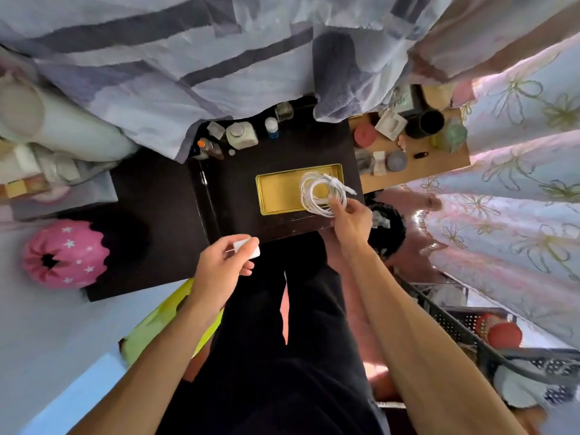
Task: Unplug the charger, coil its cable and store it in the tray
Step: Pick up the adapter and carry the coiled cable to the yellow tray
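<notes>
Two hands, right fingers (340, 206) pinching looped white cable (323, 193) over rectangular gold tray (276, 191), left fingers (240, 262) gripping blocky white charger (248, 248)

One shallow rectangular gold metal tray (276, 189) sat on one dark desk (238, 180). One coiled white cable (323, 194), one white charger block (248, 248). Two bare hands: left (219, 265), right (353, 219). One pink star-dotted round object (64, 254).

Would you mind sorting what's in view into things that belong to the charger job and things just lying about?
Job: white charger block in left hand; coiled cable in right hand; gold tray.

Lying about: bottles, black cup, pink lantern.
</notes>
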